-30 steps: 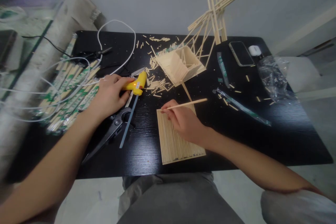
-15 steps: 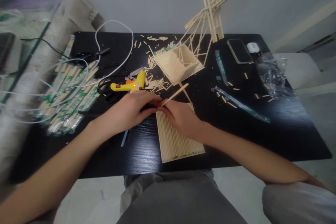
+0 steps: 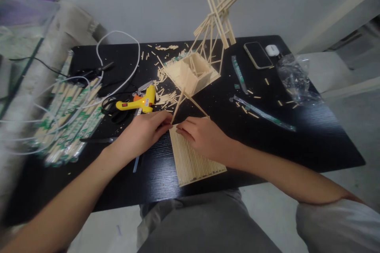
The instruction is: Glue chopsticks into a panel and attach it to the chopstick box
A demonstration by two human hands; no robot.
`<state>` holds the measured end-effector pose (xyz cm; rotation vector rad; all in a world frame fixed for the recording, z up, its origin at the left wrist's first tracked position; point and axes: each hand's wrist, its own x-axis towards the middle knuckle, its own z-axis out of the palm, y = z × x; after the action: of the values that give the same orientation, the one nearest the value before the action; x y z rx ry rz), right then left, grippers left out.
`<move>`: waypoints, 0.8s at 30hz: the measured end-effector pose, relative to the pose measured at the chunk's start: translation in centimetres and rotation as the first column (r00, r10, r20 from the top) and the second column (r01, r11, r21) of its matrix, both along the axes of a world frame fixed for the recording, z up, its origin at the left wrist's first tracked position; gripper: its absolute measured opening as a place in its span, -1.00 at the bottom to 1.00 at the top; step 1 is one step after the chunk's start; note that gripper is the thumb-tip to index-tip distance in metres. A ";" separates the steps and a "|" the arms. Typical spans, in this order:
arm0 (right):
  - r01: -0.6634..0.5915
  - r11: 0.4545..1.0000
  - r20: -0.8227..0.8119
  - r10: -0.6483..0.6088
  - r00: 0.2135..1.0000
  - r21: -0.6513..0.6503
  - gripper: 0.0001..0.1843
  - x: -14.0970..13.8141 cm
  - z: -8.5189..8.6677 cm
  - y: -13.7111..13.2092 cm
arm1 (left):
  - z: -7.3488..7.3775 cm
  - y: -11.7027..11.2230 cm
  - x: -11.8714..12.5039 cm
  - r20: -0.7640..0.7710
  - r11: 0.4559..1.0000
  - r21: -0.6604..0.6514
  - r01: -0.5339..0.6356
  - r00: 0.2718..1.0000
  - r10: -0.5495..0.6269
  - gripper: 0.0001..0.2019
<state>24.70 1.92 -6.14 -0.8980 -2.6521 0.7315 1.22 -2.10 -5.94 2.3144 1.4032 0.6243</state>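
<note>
A wooden chopstick stands tilted at the far left corner of a flat panel of side-by-side chopsticks. My left hand pinches the chopstick's lower end between thumb and fingers. Over the panel lies my right hand, its fingertips closed together just right of that corner; whatever they may grip is hidden. Another thin stick slants away from the panel's far right corner. Behind stands a windmill-like chopstick model with crossed blades. A yellow glue gun lies beyond my left hand.
Wrapped chopsticks lie in a pile at the left, under a looped white cable. Cut stick pieces are scattered near the model. At the right are a phone, a white earbud case, crumpled clear plastic and torn wrappers.
The chopstick has swung from slanting right over my right hand to a steeper stance at the panel's corner. My right fingertips have drawn slightly apart from my left. The view has shifted.
</note>
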 end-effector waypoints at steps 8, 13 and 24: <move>0.249 0.967 -0.385 -0.251 0.888 -0.056 -0.83 5.0 2.9 3.3 | -0.2 0.1 -0.1 0.043 0.999 -0.035 -0.001 0.999 0.002 -0.93; 0.080 0.988 -0.288 -0.115 0.951 -0.129 -0.73 5.2 1.7 5.3 | 0.0 0.0 -0.2 0.051 0.997 -0.074 -0.008 0.999 0.011 -0.89; 0.023 0.990 -0.105 -0.038 0.994 -0.139 -0.85 6.7 -0.1 6.0 | 0.1 0.3 -1.2 0.038 0.993 -0.108 0.049 0.998 -0.045 -0.77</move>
<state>31.37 7.91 -6.27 -0.9050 -2.5137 0.9372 0.04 -1.76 -5.83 2.2335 1.3289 0.5571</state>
